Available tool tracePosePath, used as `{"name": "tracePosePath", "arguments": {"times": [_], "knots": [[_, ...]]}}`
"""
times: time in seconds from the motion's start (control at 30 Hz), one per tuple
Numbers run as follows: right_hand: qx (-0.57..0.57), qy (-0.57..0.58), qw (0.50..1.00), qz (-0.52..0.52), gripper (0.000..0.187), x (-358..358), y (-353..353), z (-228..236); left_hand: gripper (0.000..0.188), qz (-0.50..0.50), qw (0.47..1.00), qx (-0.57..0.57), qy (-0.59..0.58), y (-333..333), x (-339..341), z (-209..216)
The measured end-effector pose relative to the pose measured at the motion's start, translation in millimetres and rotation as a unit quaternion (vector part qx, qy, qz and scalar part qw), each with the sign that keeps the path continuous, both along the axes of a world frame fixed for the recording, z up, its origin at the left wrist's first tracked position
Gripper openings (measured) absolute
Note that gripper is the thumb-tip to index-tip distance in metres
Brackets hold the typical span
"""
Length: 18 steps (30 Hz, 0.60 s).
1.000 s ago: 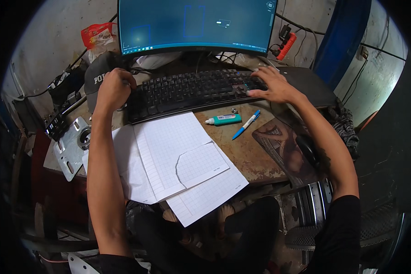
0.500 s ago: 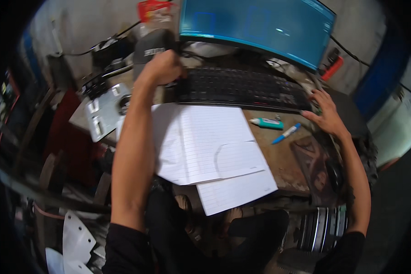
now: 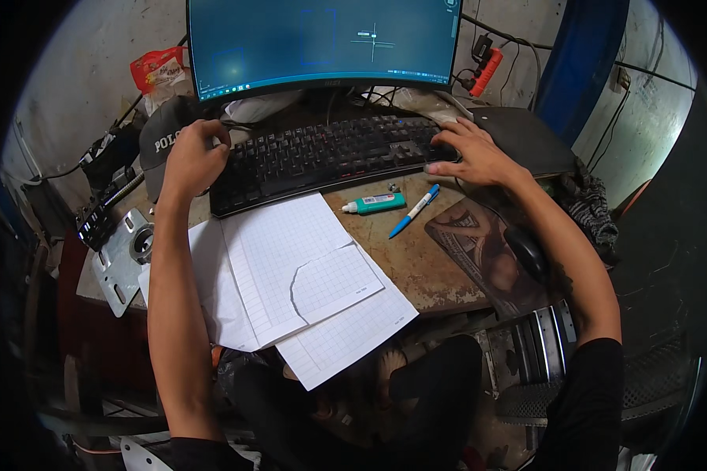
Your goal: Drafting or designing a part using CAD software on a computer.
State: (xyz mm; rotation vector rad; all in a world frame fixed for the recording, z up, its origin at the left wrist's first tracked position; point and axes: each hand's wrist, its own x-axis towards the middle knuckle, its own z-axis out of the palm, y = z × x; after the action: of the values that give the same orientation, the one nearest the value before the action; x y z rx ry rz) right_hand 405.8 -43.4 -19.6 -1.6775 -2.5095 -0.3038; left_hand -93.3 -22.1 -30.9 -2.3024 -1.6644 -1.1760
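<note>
My left hand (image 3: 198, 159) rests at the left end of a black keyboard (image 3: 322, 153). Its fingers are loosely bent, with a gap between them and nothing seen held; some fingertips are hidden. Over the keyboard's right end, my right hand (image 3: 475, 155) spreads its fingers on the keys and its thumb by the front edge, holding nothing. Beyond the keyboard stands a curved monitor (image 3: 283, 43) with a drawing crosshair on its blue screen. An open ruled notebook (image 3: 271, 263), its upper sheet torn along a curve, lies between my forearms.
A green and white correction-fluid tube (image 3: 379, 203) and a blue pen (image 3: 415, 210) lie right of the notebook. A black mouse (image 3: 525, 253) sits on a patterned pad (image 3: 475, 255). Left are a dark cap (image 3: 155, 125) and a metal bracket (image 3: 118, 271); a red power strip (image 3: 487, 72) hangs behind.
The view has swung so the desk appears lower and further left. My right hand has come over the keyboard's right end from its right edge. My left hand stays at the left end, less tightly curled.
</note>
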Motion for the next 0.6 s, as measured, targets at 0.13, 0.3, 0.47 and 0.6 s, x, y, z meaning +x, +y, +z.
{"name": "tracePosePath", "arguments": {"times": [0.13, 0.3, 0.47, 0.6], "knots": [[0.025, -0.003, 1.000, 0.013, 0.078, -3.7, 5.6, 0.8, 0.028, -0.018, 1.000, -0.009, 0.018, -5.7, 9.2, -1.4], [0.009, 0.038, 0.999, -0.002, 0.081, -5.4, -3.6, 9.2, 0.059, -0.051, 0.998, -0.029, 0.003, -13.1, 33.6, -7.5], [-0.008, 0.007, 0.999, -0.042, 0.084, 0.6, -16.1, 10.1, 0.065, -0.043, 0.998, -0.054, 0.009, -14.1, 30.8, -5.5], [0.011, 0.034, 0.998, -0.049, 0.085, 4.8, -20.2, -1.9, 0.065, -0.034, 0.999, -0.040, 0.004, -10.7, 27.9, -8.9]]}}
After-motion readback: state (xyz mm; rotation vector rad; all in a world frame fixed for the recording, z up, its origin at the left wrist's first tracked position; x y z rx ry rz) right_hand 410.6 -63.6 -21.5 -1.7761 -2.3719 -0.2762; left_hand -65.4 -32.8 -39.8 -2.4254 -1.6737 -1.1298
